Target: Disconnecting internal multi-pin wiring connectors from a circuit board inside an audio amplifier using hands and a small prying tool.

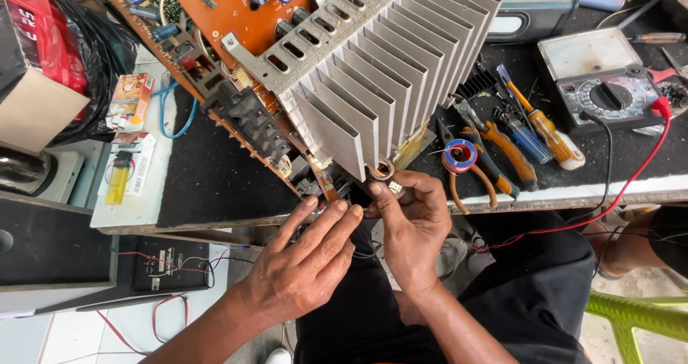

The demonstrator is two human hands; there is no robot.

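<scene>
We pinch a small pale part (394, 186) in our right hand (408, 224) at the ribbed aluminium heatsink's (387, 70) lower corner; our left hand (304, 260) lies flat, fingers apart, beside it. Orange-handled pliers (494, 160) rest on the black tabletop (215, 178).

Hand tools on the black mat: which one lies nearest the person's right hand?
The orange-handled pliers, with the solder spool lying on them, just right of the right hand. The screwdrivers lie farther right, toward the multimeter.
</scene>
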